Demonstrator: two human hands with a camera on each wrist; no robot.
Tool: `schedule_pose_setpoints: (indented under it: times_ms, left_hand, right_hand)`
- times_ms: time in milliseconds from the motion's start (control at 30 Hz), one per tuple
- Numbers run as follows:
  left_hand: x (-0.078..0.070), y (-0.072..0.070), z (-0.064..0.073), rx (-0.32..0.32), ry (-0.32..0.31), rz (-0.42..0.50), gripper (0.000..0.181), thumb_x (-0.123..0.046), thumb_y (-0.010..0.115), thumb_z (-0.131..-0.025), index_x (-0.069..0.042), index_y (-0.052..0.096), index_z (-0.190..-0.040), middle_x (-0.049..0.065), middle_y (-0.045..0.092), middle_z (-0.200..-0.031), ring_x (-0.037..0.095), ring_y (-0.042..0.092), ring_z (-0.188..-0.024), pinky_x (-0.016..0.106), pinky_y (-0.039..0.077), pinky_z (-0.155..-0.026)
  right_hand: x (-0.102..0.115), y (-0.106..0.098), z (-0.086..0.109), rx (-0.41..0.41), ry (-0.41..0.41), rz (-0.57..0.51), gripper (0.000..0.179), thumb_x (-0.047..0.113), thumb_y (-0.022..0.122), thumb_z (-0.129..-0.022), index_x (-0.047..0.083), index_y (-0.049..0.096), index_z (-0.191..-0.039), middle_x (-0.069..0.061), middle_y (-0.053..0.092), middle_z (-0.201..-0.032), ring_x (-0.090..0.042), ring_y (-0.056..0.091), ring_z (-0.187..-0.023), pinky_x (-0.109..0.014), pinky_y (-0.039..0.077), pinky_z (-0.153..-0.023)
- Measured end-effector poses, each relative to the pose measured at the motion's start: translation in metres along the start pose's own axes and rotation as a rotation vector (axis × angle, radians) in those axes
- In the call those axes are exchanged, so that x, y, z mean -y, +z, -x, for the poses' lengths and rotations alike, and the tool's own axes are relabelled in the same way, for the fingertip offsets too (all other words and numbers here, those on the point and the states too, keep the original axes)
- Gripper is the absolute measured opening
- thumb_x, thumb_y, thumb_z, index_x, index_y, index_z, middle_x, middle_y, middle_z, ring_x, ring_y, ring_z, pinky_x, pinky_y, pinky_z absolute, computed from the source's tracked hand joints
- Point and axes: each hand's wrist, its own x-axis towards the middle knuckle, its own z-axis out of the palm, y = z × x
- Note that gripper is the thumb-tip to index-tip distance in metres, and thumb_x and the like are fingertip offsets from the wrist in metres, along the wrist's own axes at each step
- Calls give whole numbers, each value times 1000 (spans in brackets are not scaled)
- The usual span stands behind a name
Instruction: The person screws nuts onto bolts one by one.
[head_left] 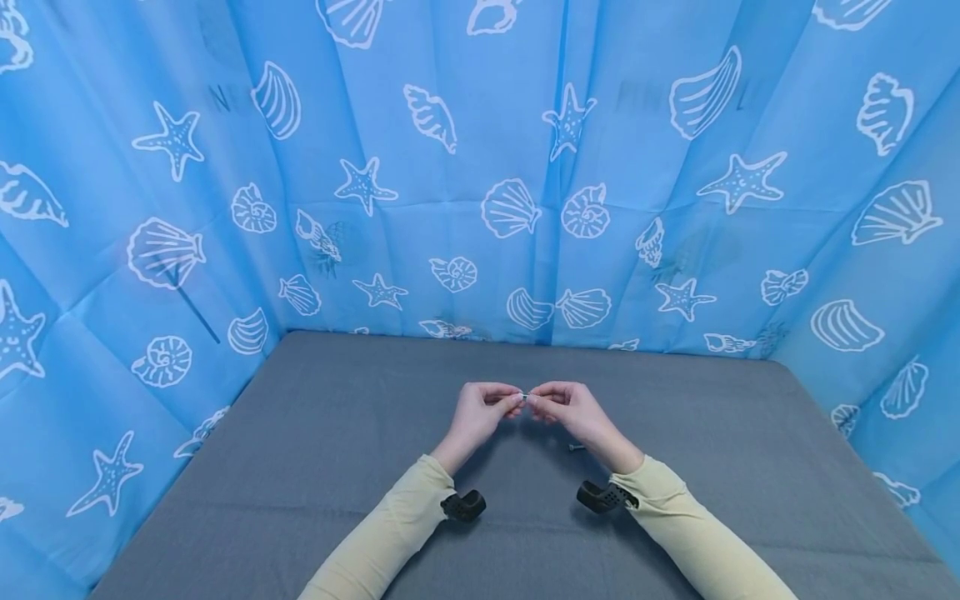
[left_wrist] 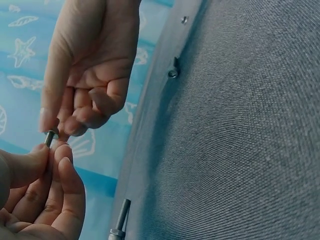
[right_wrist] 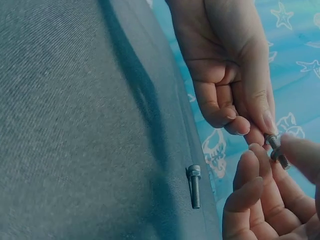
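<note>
Between both hands, above the grey-covered table, is a small metal bolt (right_wrist: 284, 161) with a nut (right_wrist: 275, 154) on its threaded shank. My left hand (head_left: 480, 414) pinches one end of the bolt between thumb and fingertips. From the other side, the thumb and fingers of my right hand (head_left: 581, 417) pinch at the nut. Fingertips partly hide both parts. Beneath the right wrist another bolt (head_left: 576, 447) lies on the table; the right wrist view shows a bolt (right_wrist: 195, 186) with a round head lying flat.
In the left wrist view, a bolt (left_wrist: 173, 69), a small nut-like piece (left_wrist: 184, 20) and a bolt with a nut (left_wrist: 120, 220) lie on the grey cloth (left_wrist: 240, 125). A blue curtain (head_left: 465, 167) with white shells hangs behind and beside the table.
</note>
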Motion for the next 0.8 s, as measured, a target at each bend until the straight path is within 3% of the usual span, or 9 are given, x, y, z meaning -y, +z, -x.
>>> schedule_pose_setpoints:
  times_ms: [100, 267, 433, 533, 667, 800]
  left_hand:
    - [1, 0, 0, -2, -2, 10, 15, -12, 68, -89, 0, 73, -97, 8, 71, -82, 21, 70, -75, 46, 57, -75]
    - [-3, 1, 2, 4, 2, 25, 16, -7, 66, -90, 4, 71, -100, 16, 71, -86, 30, 69, -79, 50, 55, -77]
    - [-23, 0, 12, 21, 6, 25, 16, -1, 63, -91, 10, 69, -101, 24, 69, -89, 39, 68, -84, 54, 53, -79]
    - [-34, -1, 17, 19, 16, 28, 16, -1, 63, -91, 12, 68, -101, 25, 68, -89, 40, 67, -84, 54, 53, -79]
    - [-36, -1, 19, 14, 26, 25, 17, -1, 63, -91, 13, 68, -101, 25, 69, -88, 39, 68, -82, 53, 54, -78]
    - [-36, -1, 18, 18, 19, 26, 17, -1, 63, -91, 12, 68, -101, 24, 69, -88, 38, 68, -83, 53, 54, -78]
  right_hand:
    - [-1, 1, 0, -17, 10, 5, 30, 21, 64, -94, -5, 63, -111, -24, 67, -98, -32, 65, -88, -48, 54, -78]
    - [1, 2, 2, -28, -34, -34, 29, 11, 66, -92, -8, 59, -113, -27, 65, -102, -38, 64, -95, -52, 52, -82]
    - [2, 3, 2, -41, -8, -10, 31, 21, 63, -95, -7, 64, -109, -24, 67, -98, -37, 64, -92, -49, 53, -80]
    - [1, 3, 1, -48, 7, -30, 34, 22, 63, -95, -7, 61, -112, -22, 68, -96, -33, 66, -90, -46, 54, -78]
    - [1, 3, 1, -47, -23, -67, 35, 12, 66, -92, -10, 55, -116, -21, 68, -98, -36, 65, -92, -49, 54, -79]
    - [2, 3, 0, -54, -16, -26, 28, 13, 66, -92, -8, 61, -110, -22, 67, -99, -37, 64, -93, -50, 53, -80]
